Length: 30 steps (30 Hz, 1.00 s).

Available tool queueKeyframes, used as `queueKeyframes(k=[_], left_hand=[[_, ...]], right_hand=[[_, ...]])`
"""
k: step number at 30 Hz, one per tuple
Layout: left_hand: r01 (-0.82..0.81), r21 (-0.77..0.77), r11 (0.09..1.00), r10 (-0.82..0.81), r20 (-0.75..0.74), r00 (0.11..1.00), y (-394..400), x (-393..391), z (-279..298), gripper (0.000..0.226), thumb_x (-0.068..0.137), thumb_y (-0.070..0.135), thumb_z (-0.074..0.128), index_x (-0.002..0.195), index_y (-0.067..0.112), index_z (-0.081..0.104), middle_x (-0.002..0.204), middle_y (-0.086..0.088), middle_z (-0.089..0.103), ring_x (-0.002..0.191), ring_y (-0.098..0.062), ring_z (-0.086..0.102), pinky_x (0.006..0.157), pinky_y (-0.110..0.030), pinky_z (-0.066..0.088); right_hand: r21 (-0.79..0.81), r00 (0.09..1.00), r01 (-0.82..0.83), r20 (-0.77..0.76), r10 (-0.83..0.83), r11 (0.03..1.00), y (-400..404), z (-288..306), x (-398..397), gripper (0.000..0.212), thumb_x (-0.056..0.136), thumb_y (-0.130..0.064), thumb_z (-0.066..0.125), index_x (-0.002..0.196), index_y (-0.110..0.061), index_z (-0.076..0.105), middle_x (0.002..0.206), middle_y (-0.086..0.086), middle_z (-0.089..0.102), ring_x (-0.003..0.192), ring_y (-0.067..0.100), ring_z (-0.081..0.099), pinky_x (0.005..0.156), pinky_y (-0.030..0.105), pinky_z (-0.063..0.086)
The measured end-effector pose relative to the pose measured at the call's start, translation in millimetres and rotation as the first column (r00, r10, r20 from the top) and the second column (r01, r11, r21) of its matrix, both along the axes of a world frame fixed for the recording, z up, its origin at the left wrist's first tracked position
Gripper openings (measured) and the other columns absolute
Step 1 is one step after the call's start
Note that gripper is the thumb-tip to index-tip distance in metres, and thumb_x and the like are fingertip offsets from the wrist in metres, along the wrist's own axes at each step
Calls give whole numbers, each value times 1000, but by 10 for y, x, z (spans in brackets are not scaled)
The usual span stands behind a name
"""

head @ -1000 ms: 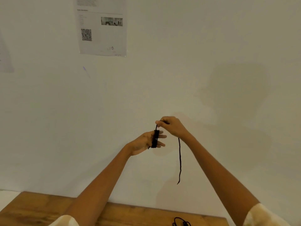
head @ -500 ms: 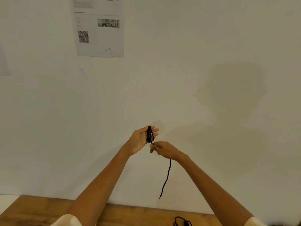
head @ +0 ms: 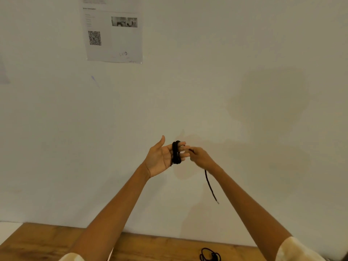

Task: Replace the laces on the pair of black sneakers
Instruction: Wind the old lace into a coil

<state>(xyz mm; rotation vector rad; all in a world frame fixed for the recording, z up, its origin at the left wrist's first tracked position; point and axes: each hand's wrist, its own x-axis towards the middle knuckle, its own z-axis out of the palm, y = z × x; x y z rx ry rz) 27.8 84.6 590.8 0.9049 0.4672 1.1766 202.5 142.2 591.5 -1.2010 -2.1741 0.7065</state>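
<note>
Both arms were up in front of the pale wall (head: 207,91), well above the wooden table (head: 47,242), whose far edge butted against the wall along the bottom of the view. The left hand (head: 162,157) was held palm-up, thumb raised, fingers straight, and the black shoelace (head: 176,153) sat coiled in several turns around those fingers. The right hand (head: 201,158) was just beside the left fingertips, its fingers pinching the lace where it ran off the coil. From under the right wrist the lace's loose tail (head: 211,187) hung free in the air, its tip dangling clear of the table, touching nothing. Down at the table's far edge, between the forearms, lay a second black lace (head: 210,255), bunched in loops and cut by the frame. A printed sheet with a QR code (head: 113,34) was on the wall, upper left, well apart from the hands.
</note>
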Motion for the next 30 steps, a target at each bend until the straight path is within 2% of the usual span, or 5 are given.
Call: queueKeyframes(k=[8,13,19,25,30], left_hand=[[-228,-53,972,221,-103,970,222,71,-230,68,98,50,29,147,4,26,148,-11,39,135,-27,39,112,-37,31],[-27,132,991,95,-542,835,121,69,-277,53,99,51,24,126,13,48,109,2,62,96,-15,63,92,-33,46],[2,-4,1000,-4,-375,927,28,100,-144,72,95,56,19,111,3,65,108,-15,69,89,-31,68,85,-37,52],[-122,-21,992,123,60,991,164,78,-90,72,93,57,29,125,-2,53,126,-20,59,109,-33,62,97,-41,48],[-318,-38,947,315,-67,947,299,117,-302,58,99,45,30,130,0,49,135,-19,53,120,-29,55,100,-34,44]], right_hand=[[-175,861,-235,419,288,956,-233,-239,-173,36,102,-32,38,110,-8,64,123,6,61,111,20,54,94,29,39],[-27,904,-292,318,286,956,-205,266,-74,34,100,-37,43,89,-12,62,90,2,63,80,15,57,75,26,41],[56,995,-94,29,92,994,106,517,-10,27,100,-39,42,85,-21,53,86,4,59,78,16,52,74,30,40],[-56,987,-76,139,83,996,20,-164,-71,27,102,-15,33,120,-4,51,101,7,56,88,21,49,76,28,36],[-59,962,-142,225,152,988,-145,-435,-183,34,103,-10,32,127,-5,54,101,11,64,86,18,53,73,19,36]])
